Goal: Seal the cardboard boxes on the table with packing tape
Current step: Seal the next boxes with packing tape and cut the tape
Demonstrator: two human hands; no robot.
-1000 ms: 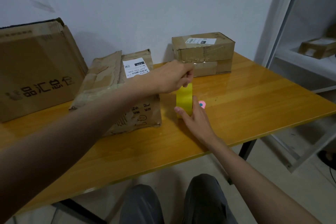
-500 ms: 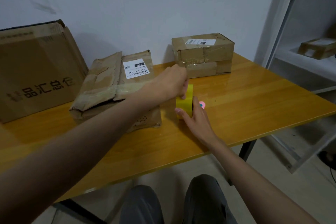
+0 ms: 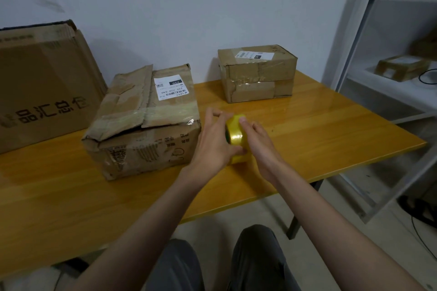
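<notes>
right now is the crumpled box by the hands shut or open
Partly open: the crumpled box has its left top flap lifted and buckled, though clear tape crosses the top.

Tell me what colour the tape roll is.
Yellow. The tape roll, held between both hands, shows clearly in the head view.

Both my hands are on the roll of yellow tape (image 3: 237, 137), which stands on edge on the orange wooden table (image 3: 331, 139). My left hand (image 3: 214, 143) clasps its left face; my right hand (image 3: 261, 146) covers the right side, index finger on top. Just left of the roll sits a crumpled cardboard box (image 3: 144, 123) with a white label, its top flaps uneven. A smaller taped box (image 3: 257, 73) sits farther back, near the wall. A big printed carton (image 3: 45, 87) stands far left.
</notes>
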